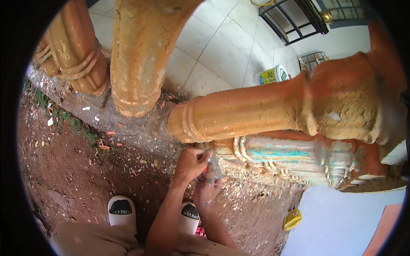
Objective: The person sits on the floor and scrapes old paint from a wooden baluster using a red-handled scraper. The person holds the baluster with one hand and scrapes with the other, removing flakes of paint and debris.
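Note:
In the head view, my left hand [191,163] has its fingers bent close to my right hand, just below the base of a brown-painted baluster [243,112]. Whether the left fingers hold anything cannot be told. My right hand [208,185] is closed around a small red thing [206,168], partly hidden by the fingers. A flat grey piece [217,171] shows beside its fingers; the two may belong to one tool. Spots of paint mark the right hand. Right of the hands, balusters with partly stripped paint [278,153] show white, turquoise and brown patches.
Paint flakes lie on the concrete ledge [128,137] and the soil [80,179]. More balusters [137,60] stand at the left. Behind them are a paint bucket [272,75] on the tiled floor [211,48] and a black metal rack [293,22]. A yellow container [292,220] lies by the wall.

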`<act>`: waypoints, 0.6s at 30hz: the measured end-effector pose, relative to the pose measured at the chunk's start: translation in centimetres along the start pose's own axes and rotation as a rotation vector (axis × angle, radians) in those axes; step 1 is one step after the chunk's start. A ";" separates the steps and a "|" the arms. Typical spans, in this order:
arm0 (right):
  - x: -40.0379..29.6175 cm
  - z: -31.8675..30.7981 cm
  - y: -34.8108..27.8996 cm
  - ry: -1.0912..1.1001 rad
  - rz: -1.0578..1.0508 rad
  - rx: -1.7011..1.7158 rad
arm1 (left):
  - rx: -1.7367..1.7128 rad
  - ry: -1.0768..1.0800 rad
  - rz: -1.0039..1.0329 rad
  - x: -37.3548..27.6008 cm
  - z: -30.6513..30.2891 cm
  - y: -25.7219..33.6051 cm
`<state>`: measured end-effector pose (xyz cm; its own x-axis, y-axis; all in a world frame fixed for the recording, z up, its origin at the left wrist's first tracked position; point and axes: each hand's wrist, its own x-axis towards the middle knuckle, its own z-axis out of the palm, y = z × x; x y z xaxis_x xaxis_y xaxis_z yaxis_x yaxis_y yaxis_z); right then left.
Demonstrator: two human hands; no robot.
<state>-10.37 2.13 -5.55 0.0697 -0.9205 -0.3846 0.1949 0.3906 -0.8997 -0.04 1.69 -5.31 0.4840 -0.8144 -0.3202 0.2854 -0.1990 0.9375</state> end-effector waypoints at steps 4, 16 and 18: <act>0.1 -0.5 -1.3 -0.078 -0.285 -0.037 | -0.094 -0.054 0.078 -0.1 0.4 0.3; -0.5 -1.2 0.2 0.062 -0.182 -0.158 | -0.046 -0.070 -0.021 -0.3 0.5 -2.2; -0.5 -1.2 -1.1 0.007 -0.236 -0.106 | -0.179 -0.099 0.009 -0.2 0.7 -0.7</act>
<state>-11.78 2.15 -4.62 0.0280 -0.9863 -0.1628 0.1015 0.1648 -0.9811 -0.91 1.58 -5.78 0.4057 -0.8673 -0.2884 0.4280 -0.0985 0.8984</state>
